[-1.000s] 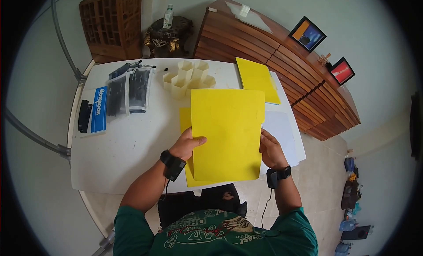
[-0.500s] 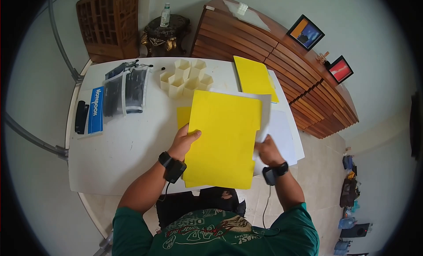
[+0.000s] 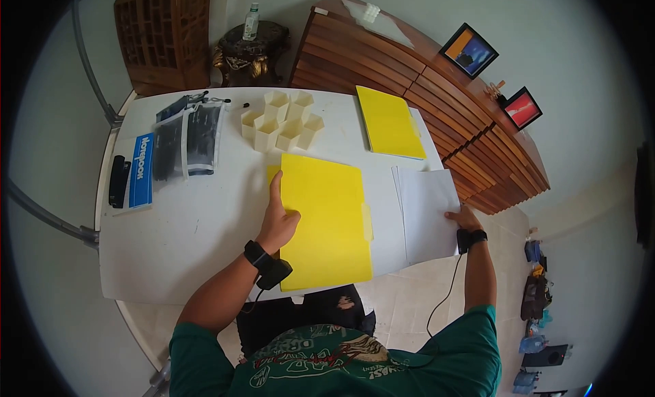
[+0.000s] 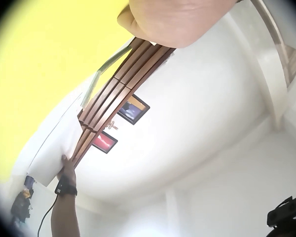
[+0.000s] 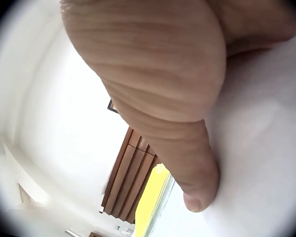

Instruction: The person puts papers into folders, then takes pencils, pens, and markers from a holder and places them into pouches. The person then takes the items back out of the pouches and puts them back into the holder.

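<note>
Across the near side of a white table [image 3: 170,260], a yellow folder [image 3: 324,226] is held with its long axis running near to far, slightly turned, its near end reaching over the table's near edge. Its left edge is gripped by the left hand [image 3: 278,223], the thumb laid on the front face and the other fingers mostly hidden behind it; a pale tab [image 3: 367,223] is shown on the opposite, right edge. To the right of that edge, with a strip of bare table between, white sheets [image 3: 426,199] are laid, their long axis also running roughly near to far. On this gap between folder and paper the coming move is judged to turn: the sheets are reached from their right edge by the right hand [image 3: 467,219], much the nearer of the two, and are seemingly pinched there, the thumb pressed on top and the other fingers largely out of sight; how many sheets are caught cannot be told. Farther off, beyond the sheets, a second yellow folder [image 3: 389,120] is set near the far right corner, and hexagonal cups [image 3: 278,107] are grouped beyond the held folder.
</note>
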The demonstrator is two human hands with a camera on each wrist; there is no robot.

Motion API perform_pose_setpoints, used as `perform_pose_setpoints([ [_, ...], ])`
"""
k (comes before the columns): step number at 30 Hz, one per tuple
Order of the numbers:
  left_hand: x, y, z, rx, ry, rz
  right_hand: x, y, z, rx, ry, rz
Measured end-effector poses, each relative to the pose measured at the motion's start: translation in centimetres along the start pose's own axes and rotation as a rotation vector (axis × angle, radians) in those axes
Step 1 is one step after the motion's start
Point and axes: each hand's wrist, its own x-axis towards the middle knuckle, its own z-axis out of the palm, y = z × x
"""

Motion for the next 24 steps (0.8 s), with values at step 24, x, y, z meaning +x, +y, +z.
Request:
perform_pose_setpoints([
  [24,-0.5,1.0,-0.2,0.700,-0.066,0.110,-3.4,-10.0,18.2,-0.215,-0.389,-0.691],
])
